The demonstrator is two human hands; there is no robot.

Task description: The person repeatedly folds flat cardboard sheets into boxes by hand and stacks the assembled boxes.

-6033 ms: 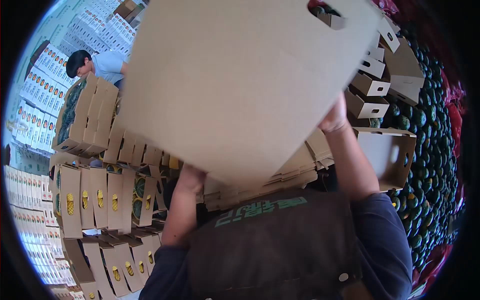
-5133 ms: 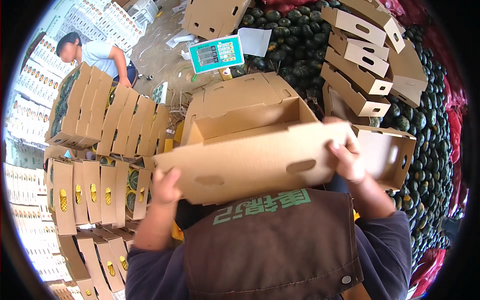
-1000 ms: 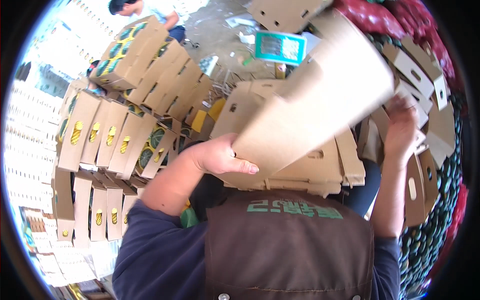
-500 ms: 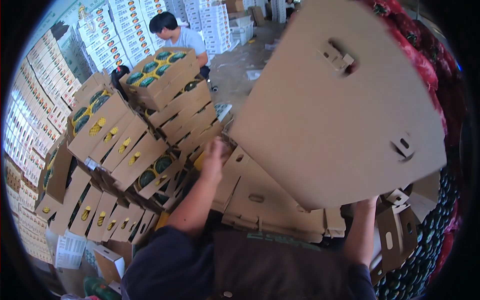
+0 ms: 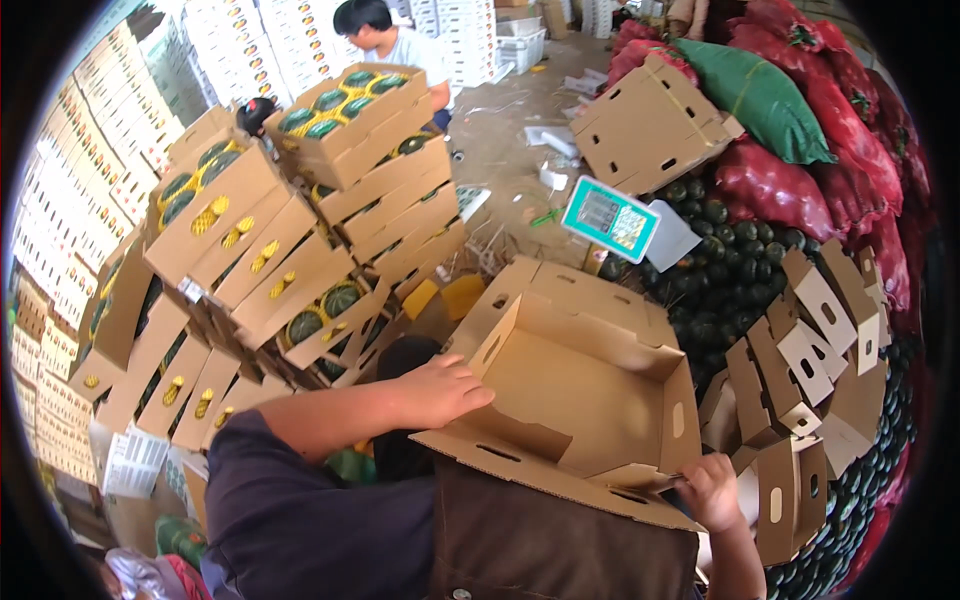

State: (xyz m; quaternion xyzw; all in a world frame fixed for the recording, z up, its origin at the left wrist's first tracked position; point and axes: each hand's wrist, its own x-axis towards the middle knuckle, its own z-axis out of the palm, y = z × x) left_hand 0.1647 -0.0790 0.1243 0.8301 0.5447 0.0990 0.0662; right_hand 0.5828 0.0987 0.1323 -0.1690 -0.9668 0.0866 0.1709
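Note:
An open-top brown cardboard box lies in front of my body, its far and right walls upright. The near flap slants out toward my apron. My left hand is closed over the box's left wall, fingers together at the edge. At the near right corner, my right hand grips the cardboard with bent fingers; its fingertips are partly hidden. Beneath and beyond the box lies more flat brown cardboard.
Stacked cartons of dark green melons in yellow netting stand at left. A scale display stands ahead. Loose melons, folded box pieces and red mesh sacks fill the right. Another person is beyond the cartons.
The large cardboard piece held up by my right hand has come down in front of me, showing as a box with raised walls. My left hand, free before, now holds its left side.

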